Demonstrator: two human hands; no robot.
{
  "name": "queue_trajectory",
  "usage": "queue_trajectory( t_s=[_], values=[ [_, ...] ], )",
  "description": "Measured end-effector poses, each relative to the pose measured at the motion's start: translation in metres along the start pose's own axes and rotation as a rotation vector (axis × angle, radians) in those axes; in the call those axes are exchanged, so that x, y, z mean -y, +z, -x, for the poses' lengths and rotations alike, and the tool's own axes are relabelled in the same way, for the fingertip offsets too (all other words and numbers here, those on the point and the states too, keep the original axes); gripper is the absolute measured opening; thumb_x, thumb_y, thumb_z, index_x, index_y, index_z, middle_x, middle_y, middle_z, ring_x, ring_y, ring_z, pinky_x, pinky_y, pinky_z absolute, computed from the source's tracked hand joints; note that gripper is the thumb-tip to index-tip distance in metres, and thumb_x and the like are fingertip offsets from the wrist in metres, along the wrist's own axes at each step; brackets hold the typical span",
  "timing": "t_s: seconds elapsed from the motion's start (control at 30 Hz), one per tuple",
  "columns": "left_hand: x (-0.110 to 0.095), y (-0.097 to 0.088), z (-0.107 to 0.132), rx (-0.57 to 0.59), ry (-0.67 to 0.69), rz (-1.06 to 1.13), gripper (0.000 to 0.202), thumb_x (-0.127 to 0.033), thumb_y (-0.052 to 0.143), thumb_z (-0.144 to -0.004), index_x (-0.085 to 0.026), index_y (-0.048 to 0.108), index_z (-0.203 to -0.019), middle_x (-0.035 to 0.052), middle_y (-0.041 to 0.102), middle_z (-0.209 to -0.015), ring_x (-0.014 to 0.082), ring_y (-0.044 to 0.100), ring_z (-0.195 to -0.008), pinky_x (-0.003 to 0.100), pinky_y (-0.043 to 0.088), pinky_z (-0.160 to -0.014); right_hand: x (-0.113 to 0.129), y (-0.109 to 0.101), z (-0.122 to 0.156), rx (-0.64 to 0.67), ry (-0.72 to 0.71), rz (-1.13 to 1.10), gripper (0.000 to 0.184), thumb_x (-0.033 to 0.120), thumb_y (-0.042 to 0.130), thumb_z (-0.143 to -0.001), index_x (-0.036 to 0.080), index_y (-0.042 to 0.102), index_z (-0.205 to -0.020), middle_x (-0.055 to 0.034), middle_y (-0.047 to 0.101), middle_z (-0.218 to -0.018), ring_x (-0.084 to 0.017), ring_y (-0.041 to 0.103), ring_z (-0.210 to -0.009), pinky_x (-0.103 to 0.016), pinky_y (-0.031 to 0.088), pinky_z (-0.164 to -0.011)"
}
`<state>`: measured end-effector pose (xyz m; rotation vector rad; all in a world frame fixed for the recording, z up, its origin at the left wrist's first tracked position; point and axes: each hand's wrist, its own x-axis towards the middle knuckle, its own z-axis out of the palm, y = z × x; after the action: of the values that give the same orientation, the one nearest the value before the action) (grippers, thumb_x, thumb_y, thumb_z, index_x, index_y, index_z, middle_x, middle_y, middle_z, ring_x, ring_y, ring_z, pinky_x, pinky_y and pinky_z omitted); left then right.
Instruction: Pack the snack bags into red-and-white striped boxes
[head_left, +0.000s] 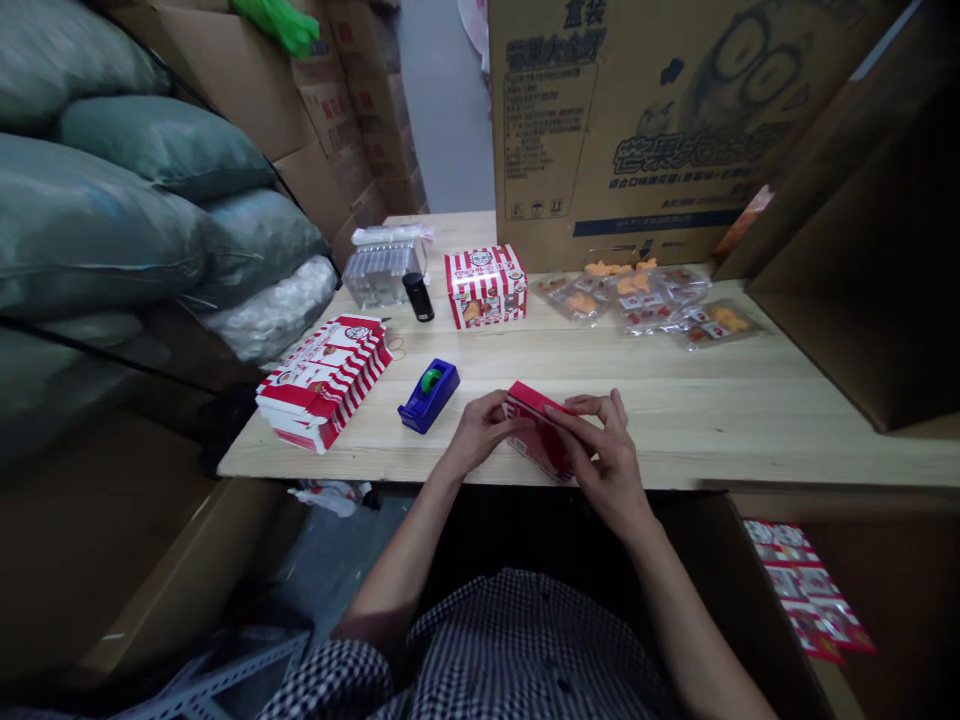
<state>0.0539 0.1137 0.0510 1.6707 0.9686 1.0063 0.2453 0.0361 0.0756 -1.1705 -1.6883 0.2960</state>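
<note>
dim room, light from above on the wooden table (675, 400); corners dark, wide-angle bend at edges, slight blur, no glare.

pale bare wood on the counter (675, 400), matt, grain running along it. the red box (536, 435) under both hands is thin printed card with a slight sheen. the stack of striped flats (322, 380) is the same card. glossy blue plastic on the tape dispenser (429, 395). clear crinkly film on the snack packets (652, 300). rough brown corrugated board on the big carton (637, 120). shirt (510, 650) is checked woven cloth.
</note>
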Motion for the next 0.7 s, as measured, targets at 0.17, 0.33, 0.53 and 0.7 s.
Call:
queue_trajectory(
  t_s=[0.17, 0.33, 0.53, 0.7],
  values=[
    [-0.023, 0.007, 0.032, -0.068, 0.104, -0.121, 0.028, -0.025, 0.070, -0.084, -0.018, 0.068, -0.111, 0.0025, 0.069, -0.086, 0.0107, 0.059, -0.061, 0.023, 0.049, -0.059, 0.008, -0.015, 0.037, -0.363, 0.409, -0.343, 0.056, 0.036, 0.069, -0.089, 0.033, 0.050, -0.142, -0.0078, 0.058, -0.131, -0.023, 0.056, -0.123, -0.052, 0.040, -0.112],
    [-0.041, 0.053, 0.062, -0.036, 0.704, -0.351, 0.050, -0.002, 0.066, -0.081, -0.024, 0.062, -0.126, 0.0086, 0.069, -0.122, 0.0202, 0.067, -0.108, 0.032, 0.056, -0.092, 0.032, -0.055, 0.074, -0.320, 0.793, -0.817, 0.054, 0.062, 0.046, -0.095, 0.022, 0.059, -0.129, -0.0106, 0.073, -0.109, -0.025, 0.072, -0.098, -0.050, 0.058, -0.089],
    [-0.046, 0.115, 0.068, 0.321, 0.843, -0.324, 0.060, -0.005, 0.060, -0.088, -0.026, 0.047, -0.143, 0.0130, 0.055, -0.144, 0.0243, 0.061, -0.124, 0.038, 0.056, -0.099, 0.036, -0.152, 0.122, -0.807, 0.959, -0.700, 0.038, 0.035, 0.079, -0.078, 0.019, 0.067, -0.110, -0.0075, 0.078, -0.094, -0.026, 0.076, -0.081, -0.046, 0.062, -0.082],
    [-0.045, 0.096, 0.050, 0.039, 0.655, -0.387, 0.062, -0.010, 0.066, -0.087, -0.027, 0.047, -0.144, 0.0084, 0.070, -0.124, 0.0188, 0.073, -0.094, 0.032, 0.059, -0.086, -0.004, -0.268, 0.195, -1.316, 0.903, -0.346, 0.037, 0.026, 0.088, -0.064, 0.017, 0.070, -0.095, -0.0034, 0.076, -0.083, -0.020, 0.073, -0.070, -0.040, 0.063, -0.079]
  ],
)
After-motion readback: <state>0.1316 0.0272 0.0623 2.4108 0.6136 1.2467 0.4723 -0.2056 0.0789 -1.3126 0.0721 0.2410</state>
